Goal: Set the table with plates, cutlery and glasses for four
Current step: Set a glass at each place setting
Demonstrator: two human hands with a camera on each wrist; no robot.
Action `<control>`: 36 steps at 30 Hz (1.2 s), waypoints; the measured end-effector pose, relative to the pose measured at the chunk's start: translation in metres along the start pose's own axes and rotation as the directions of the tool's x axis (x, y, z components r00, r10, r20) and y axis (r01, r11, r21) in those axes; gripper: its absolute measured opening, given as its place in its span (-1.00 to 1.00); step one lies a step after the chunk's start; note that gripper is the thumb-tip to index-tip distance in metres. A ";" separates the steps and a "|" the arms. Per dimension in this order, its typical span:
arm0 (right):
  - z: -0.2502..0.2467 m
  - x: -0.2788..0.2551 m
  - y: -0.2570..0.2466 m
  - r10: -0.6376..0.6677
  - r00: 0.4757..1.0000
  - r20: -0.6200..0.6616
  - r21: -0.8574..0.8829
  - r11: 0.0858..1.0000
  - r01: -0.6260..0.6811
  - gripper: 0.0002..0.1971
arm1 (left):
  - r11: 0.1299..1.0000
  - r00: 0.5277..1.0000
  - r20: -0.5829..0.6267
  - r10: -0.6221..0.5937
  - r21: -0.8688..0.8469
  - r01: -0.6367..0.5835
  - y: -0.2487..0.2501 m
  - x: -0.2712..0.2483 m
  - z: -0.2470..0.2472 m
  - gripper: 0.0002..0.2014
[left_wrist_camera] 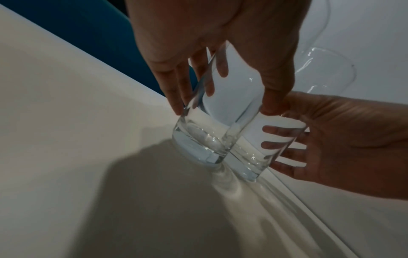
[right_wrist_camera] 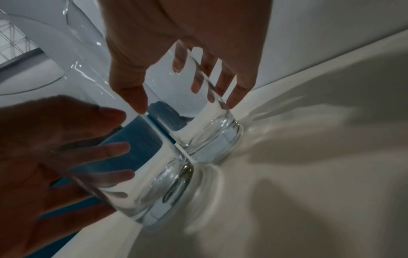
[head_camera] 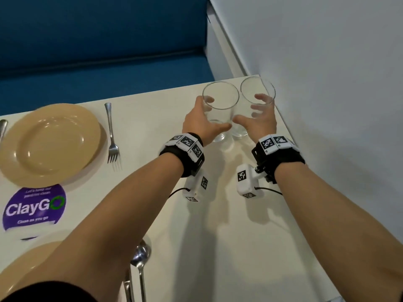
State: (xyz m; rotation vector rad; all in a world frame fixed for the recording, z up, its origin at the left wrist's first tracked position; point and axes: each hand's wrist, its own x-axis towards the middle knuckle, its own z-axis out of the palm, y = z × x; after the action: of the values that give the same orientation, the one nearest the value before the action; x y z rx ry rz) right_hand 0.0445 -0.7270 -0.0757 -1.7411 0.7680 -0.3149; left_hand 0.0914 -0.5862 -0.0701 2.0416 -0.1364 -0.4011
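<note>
two tan round plates (head_camera: pixel 50 140) with cutlery already sitting on the white worktop (head_camera: pixel 174 214); left hand (head_camera: pixel 201 122) and right hand (head_camera: pixel 259 120) each wrapping a clear glass tumbler (head_camera: pixel 220 110), glasses still needing placing.

Clear smooth glass tumblers (head_camera: pixel 220 110), glossy tan plate (head_camera: pixel 50 142), shiny metal fork (head_camera: pixel 112 136) (matt cream table (head_camera: pixel 218 225)).
</note>
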 end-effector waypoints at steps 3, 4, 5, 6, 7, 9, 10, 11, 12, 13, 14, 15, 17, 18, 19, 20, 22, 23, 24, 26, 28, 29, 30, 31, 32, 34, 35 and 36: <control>0.014 -0.024 -0.006 -0.028 1.000 0.002 0.040 0.999 0.027 -0.28 | 1.000 1.000 -0.024 -0.014 -0.022 0.013 -0.010 -0.019 -0.027 -0.29; 0.021 -0.034 -0.009 -0.038 0.999 0.014 0.046 0.998 0.038 -0.28 | 0.999 0.999 -0.034 -0.021 -0.035 0.019 -0.014 -0.026 -0.040 -0.29; 0.029 -0.044 -0.012 -0.052 0.998 0.031 0.047 0.998 0.050 -0.28 | 0.998 0.999 -0.047 -0.027 -0.049 0.025 -0.019 -0.034 -0.053 -0.29; 0.039 -0.055 -0.015 -0.066 0.997 0.050 0.045 0.997 0.064 -0.28 | 0.998 0.998 -0.061 -0.031 -0.059 0.028 -0.025 -0.042 -0.068 -0.30; 0.049 -0.067 -0.019 -0.083 0.994 0.072 0.040 0.996 0.080 -0.28 | 0.998 0.997 -0.075 -0.033 -0.062 0.029 -0.032 -0.050 -0.084 -0.31; 0.071 -0.091 -0.026 -0.114 0.985 0.126 0.026 0.993 0.112 -0.28 | 0.997 0.993 -0.111 -0.045 -0.070 0.037 -0.048 -0.068 -0.119 -0.31; 0.083 -0.105 -0.029 -0.124 0.980 0.154 0.025 0.992 0.121 -0.27 | 0.996 0.990 -0.129 -0.053 -0.078 0.043 -0.058 -0.077 -0.138 -0.31; 0.095 -0.119 -0.032 -0.127 0.976 0.179 0.028 0.992 0.124 -0.27 | 0.995 0.987 -0.146 -0.064 -0.087 0.052 -0.067 -0.086 -0.158 -0.31; 0.107 -0.133 -0.036 -0.126 0.972 0.199 0.033 0.992 0.122 -0.27 | 0.994 0.983 -0.167 -0.078 -0.092 0.063 -0.077 -0.095 -0.179 -0.31; 0.120 -0.147 -0.039 -0.124 0.968 0.218 0.037 0.992 0.119 -0.28 | 0.993 0.977 -0.192 -0.088 -0.096 0.070 -0.086 -0.104 -0.199 -0.30; 0.132 -0.161 -0.042 -0.122 0.965 0.234 0.038 0.993 0.116 -0.28 | 0.991 0.971 -0.215 -0.101 -0.103 0.081 -0.096 -0.113 -0.219 -0.28; 0.144 -0.175 -0.043 -0.122 0.961 0.248 0.038 0.992 0.117 -0.29 | 0.990 0.967 -0.229 -0.113 -0.114 0.089 -0.105 -0.122 -0.239 -0.27; 0.166 -0.198 -0.045 -0.122 0.956 0.266 0.029 0.993 0.118 -0.30 | 0.989 0.964 -0.236 -0.124 -0.113 0.099 -0.124 -0.137 -0.276 -0.27; 0.177 -0.209 -0.045 -0.115 0.956 0.271 0.019 0.993 0.114 -0.30 | 0.989 0.963 -0.236 -0.128 -0.102 0.106 -0.134 -0.143 -0.293 -0.29; 0.186 -0.219 -0.044 -0.106 0.956 0.275 0.008 0.994 0.108 -0.30 | 0.989 0.961 -0.241 -0.134 -0.095 0.114 -0.144 -0.149 -0.309 -0.30; 0.195 -0.228 -0.043 -0.097 0.956 0.277 -0.002 0.995 0.102 -0.30 | 0.989 0.958 -0.252 -0.140 -0.089 0.121 -0.154 -0.153 -0.324 -0.30; 0.208 -0.243 -0.041 -0.080 0.957 0.277 -0.023 0.996 0.090 -0.29 | 0.988 0.946 -0.286 -0.155 -0.074 0.139 -0.171 -0.160 -0.348 -0.30; 0.212 -0.249 -0.040 -0.074 0.958 0.278 -0.032 0.996 0.086 -0.28 | 0.987 0.938 -0.306 -0.162 -0.063 0.150 -0.178 -0.163 -0.357 -0.31; 0.216 -0.254 -0.039 -0.069 0.959 0.277 -0.040 0.996 0.083 -0.28 | 0.985 0.931 -0.322 -0.172 -0.050 0.165 -0.185 -0.164 -0.364 -0.32; 0.222 -0.261 -0.038 -0.069 0.960 0.273 -0.053 0.995 0.086 -0.32 | 0.981 0.920 -0.343 -0.188 -0.026 0.191 -0.197 -0.166 -0.375 -0.32; 0.226 -0.266 -0.037 -0.072 0.960 0.272 -0.060 0.994 0.092 -0.34 | 0.978 0.915 -0.348 -0.202 -0.022 0.208 -0.206 -0.168 -0.380 -0.29; 0.228 -0.268 -0.036 -0.071 0.960 0.270 -0.064 0.994 0.091 -0.34 | 0.978 0.915 -0.346 -0.205 -0.027 0.208 -0.209 -0.168 -0.380 -0.28; 0.229 -0.269 -0.035 -0.067 0.961 0.268 -0.069 0.994 0.089 -0.34 | 0.978 0.917 -0.342 -0.203 -0.035 0.204 -0.211 -0.168 -0.380 -0.28; 0.229 -0.271 -0.035 -0.062 0.962 0.266 -0.075 0.994 0.085 -0.33 | 0.980 0.922 -0.333 -0.199 -0.042 0.196 -0.213 -0.169 -0.380 -0.28; 0.230 -0.272 -0.034 -0.056 0.963 0.263 -0.082 0.993 0.080 -0.33 | 0.981 0.928 -0.318 -0.194 -0.045 0.189 -0.215 -0.169 -0.379 -0.28; 0.231 -0.274 -0.033 -0.050 0.965 0.259 -0.096 0.992 0.077 -0.33 | 0.983 0.939 -0.290 -0.184 -0.049 0.178 -0.216 -0.168 -0.377 -0.28; 0.231 -0.275 -0.032 -0.048 0.964 0.262 -0.101 0.992 0.076 -0.32 | 0.982 0.941 -0.283 -0.187 -0.056 0.178 -0.217 -0.167 -0.376 -0.27; 0.231 -0.277 -0.031 -0.043 0.963 0.264 -0.104 0.992 0.073 -0.32 | 0.981 0.941 -0.279 -0.193 -0.068 0.181 -0.219 -0.166 -0.375 -0.27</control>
State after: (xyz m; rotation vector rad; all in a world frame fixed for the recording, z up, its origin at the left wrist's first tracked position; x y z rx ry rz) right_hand -0.0210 -0.3712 -0.0712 -1.8689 0.5516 -0.0781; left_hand 0.0468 -0.1239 -0.0598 2.0539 0.2419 -0.2196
